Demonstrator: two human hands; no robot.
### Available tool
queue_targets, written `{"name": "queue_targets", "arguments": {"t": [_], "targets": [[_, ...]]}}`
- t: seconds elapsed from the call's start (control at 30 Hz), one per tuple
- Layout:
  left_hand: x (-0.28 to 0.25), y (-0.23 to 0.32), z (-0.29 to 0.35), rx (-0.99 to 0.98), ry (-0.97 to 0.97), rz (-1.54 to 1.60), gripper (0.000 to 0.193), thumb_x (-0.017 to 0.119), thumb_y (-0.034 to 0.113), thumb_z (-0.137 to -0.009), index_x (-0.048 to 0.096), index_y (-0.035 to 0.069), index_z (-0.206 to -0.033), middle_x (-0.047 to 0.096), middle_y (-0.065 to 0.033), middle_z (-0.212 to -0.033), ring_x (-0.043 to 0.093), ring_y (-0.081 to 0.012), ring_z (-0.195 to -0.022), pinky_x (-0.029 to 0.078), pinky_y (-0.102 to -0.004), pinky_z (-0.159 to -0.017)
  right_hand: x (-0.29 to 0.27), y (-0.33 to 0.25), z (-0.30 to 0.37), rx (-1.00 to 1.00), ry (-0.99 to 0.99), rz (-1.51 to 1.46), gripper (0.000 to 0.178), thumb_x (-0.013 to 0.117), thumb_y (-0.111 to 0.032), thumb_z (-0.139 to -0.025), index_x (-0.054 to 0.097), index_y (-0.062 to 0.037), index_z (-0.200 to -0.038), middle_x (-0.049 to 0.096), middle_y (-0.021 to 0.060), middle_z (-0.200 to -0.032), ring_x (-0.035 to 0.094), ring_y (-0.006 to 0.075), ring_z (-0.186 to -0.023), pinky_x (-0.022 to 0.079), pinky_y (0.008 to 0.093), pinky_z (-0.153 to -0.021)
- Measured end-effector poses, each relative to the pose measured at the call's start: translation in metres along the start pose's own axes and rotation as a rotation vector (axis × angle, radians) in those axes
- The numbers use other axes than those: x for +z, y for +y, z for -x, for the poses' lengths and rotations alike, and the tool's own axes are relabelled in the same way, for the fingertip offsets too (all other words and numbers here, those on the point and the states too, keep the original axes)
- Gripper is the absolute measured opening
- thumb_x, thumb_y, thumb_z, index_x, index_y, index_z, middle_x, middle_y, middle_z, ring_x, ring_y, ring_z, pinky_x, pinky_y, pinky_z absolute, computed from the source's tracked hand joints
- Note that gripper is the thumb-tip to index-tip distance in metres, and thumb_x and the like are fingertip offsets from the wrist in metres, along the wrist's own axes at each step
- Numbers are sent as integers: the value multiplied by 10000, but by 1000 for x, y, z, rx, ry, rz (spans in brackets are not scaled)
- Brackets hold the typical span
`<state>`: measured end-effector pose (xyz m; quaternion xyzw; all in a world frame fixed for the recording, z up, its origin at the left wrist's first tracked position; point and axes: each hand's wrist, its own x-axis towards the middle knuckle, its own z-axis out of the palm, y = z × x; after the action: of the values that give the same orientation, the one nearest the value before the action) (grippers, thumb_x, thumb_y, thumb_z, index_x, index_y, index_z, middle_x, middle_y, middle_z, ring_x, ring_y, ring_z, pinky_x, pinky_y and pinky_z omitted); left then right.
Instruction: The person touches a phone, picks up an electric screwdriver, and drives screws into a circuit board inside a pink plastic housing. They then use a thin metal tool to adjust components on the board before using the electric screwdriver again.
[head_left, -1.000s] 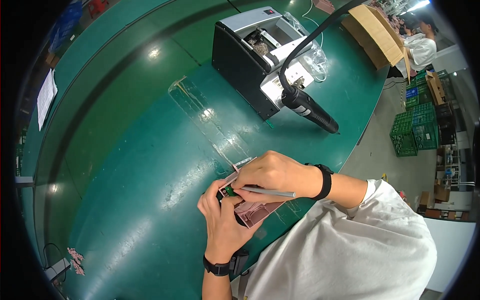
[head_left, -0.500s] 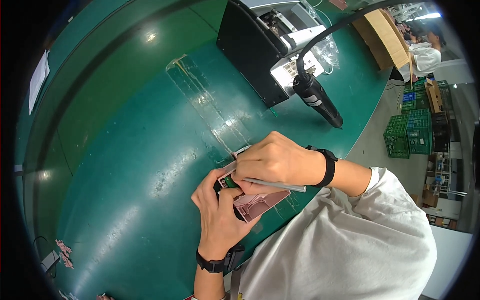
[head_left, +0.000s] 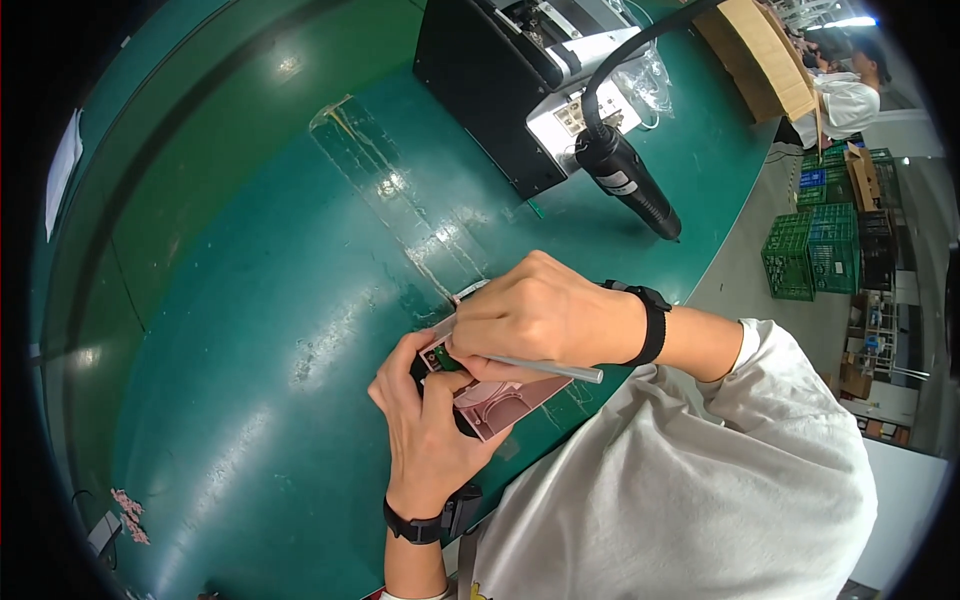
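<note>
Our left hand (head_left: 428, 442) grips the pink case (head_left: 515, 405), long axis slanting down rightward; our right hand (head_left: 535, 318), closed around a grey rod (head_left: 565, 370), sits beside the green board (head_left: 443, 357) inside

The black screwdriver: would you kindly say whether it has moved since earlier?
No, neither way visibly: the screwdriver keeps its place relative to the machine; the view shifted.
</note>
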<state>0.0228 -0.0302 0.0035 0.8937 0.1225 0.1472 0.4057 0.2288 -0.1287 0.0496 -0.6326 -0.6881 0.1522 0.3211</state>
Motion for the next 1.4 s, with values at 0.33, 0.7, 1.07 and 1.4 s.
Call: {"name": "queue_targets", "arguments": {"t": [0.33, 0.7, 1.07, 1.4], "targets": [[0, 3, 1, -19, 38, 16, 619, 1032, 240, -639, 628, 94, -1085, 465, -188, -1521, 497, -398, -1341, 398, -546, -1067, -1, -2, 3, 0, -22, 34, 158, 767, -87, -852, 618, -49, -816, 574, 67, -703, 590, 277, -585, 440, 404, -492], [0, 2, 0, -17, -4, 6, 687, 1042, 243, -628, 601, 73, -1127, 438, -235, -1544, 464, -448, -1396, 380, -569, -1147, 0, 1, 4, -4, -8, 29, 128, 774, -73, -854, 650, -46, -837, 588, 73, -700, 603, 287, -589, 457, 406, -504], [1, 1, -1, 4, 34, 46, 660, 1023, 240, -633, 620, 102, -1136, 475, -182, -1497, 485, -397, -1332, 396, -548, -1088, -23, -3, 16, 59, 27, -107, 47, 764, -40, -877, 720, -52, -888, 674, 63, -758, 660, 273, -636, 519, 378, -544], [4, 2, 0, -13, 48, 28, 633, 1019, 236, -640, 616, 89, -1106, 472, -186, -1503, 480, -413, -1335, 410, -541, -1079, -14, -1, 11, 5, -29, -16, 92, 784, -85, -913, 706, -37, -924, 664, 77, -773, 652, 274, -630, 507, 385, -528]]}}
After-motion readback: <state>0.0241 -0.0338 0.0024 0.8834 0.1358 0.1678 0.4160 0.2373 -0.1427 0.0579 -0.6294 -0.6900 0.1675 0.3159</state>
